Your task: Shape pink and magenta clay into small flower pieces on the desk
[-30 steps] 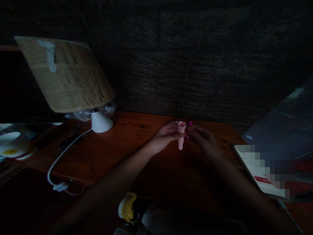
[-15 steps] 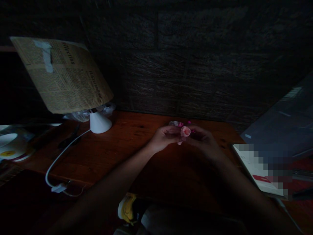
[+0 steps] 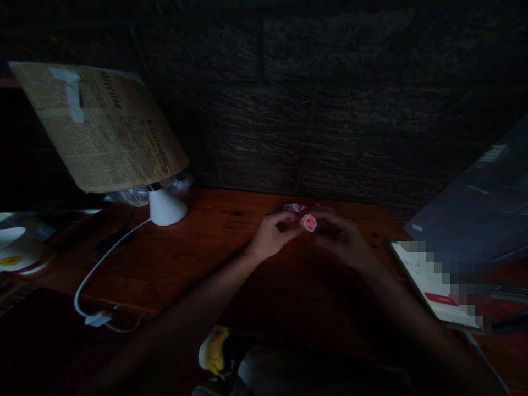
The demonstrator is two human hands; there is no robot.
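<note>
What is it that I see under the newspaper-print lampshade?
Under the newspaper-print lampshade stands a white conical lamp base, with crumpled clear plastic behind it. The shade's inside is covered; any bulb cannot be seen.

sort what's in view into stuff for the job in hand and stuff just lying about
For the job:
- pink piece, held by the left hand, right hand close by
- pink bits behind, probably

Lying about:
- lamp
- white cup
- clear plastic
</note>
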